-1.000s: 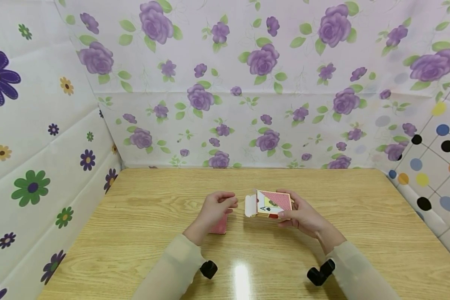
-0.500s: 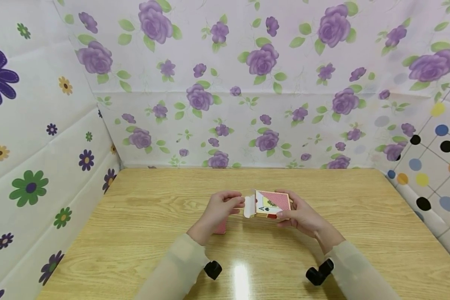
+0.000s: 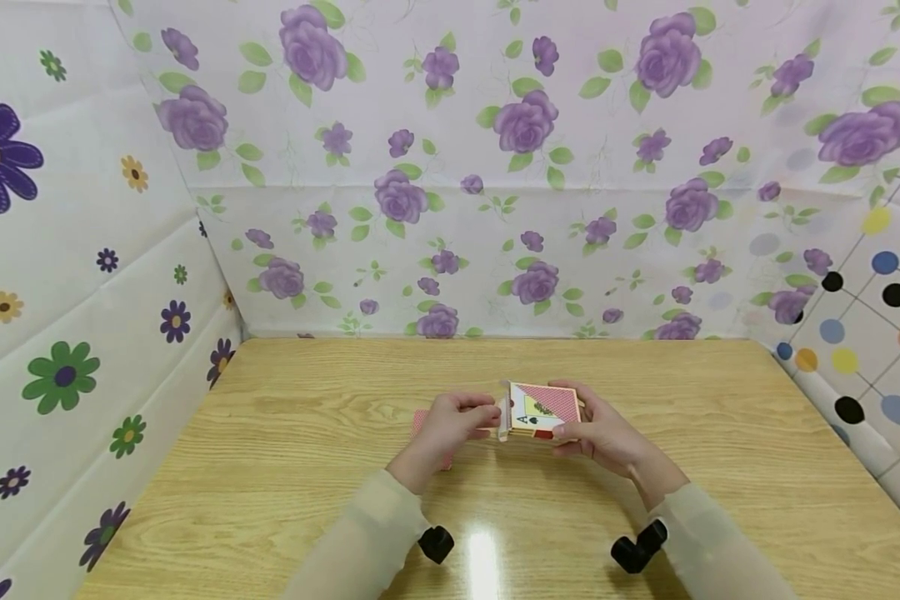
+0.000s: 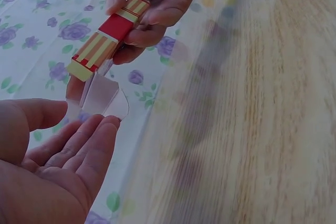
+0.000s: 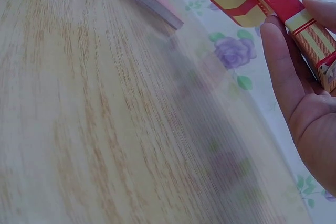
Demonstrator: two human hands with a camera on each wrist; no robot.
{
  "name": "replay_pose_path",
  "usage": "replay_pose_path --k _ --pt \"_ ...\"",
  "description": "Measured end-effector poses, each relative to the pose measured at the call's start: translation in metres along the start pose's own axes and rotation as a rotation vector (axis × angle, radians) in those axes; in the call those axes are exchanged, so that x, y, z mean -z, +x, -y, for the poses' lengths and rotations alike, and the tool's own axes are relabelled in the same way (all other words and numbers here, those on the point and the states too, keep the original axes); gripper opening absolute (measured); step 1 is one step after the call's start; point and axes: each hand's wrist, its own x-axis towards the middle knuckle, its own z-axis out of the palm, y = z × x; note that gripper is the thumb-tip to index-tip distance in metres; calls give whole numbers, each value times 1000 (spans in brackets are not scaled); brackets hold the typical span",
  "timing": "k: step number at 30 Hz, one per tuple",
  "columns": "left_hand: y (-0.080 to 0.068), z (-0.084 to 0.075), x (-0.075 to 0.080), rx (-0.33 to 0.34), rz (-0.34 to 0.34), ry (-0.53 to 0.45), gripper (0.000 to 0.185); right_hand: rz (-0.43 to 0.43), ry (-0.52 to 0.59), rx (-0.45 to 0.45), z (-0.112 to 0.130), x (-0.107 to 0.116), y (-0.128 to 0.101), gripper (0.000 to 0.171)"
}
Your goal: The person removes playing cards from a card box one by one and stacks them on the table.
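My right hand [image 3: 607,429] grips a playing card box [image 3: 546,410], thumb on the near side and fingers behind. An ace of spades and a red patterned back show on the box face. Its end flap [image 4: 105,94] hangs open toward my left hand [image 3: 453,423]. In the left wrist view, the left fingertips touch the flap's edge, with the fingers extended and the thumb apart. Behind the left hand, partly hidden in the head view, a red-backed deck of cards [image 5: 149,1] lies on the table.
The wooden table [image 3: 300,400] spreads beneath both hands. A floral cloth [image 3: 480,250] hangs along its back edge, with patterned cloths at the left and right sides. Black wrist cameras [image 3: 437,544] sit below both wrists.
My left hand has moved right to the box's flap, which now looks pushed toward the box. More of the deck's far left corner shows. The right hand stays nearly still with the box.
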Motion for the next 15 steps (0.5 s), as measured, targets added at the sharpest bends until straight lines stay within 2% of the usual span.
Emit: replay_pose_path --k 8,15 --pt "0 2 -8 1 0 15 28 14 7 -3 0 -1 0 78" --pt "2 4 -14 35 -46 1 28 25 7 -8 1 -3 1 78"
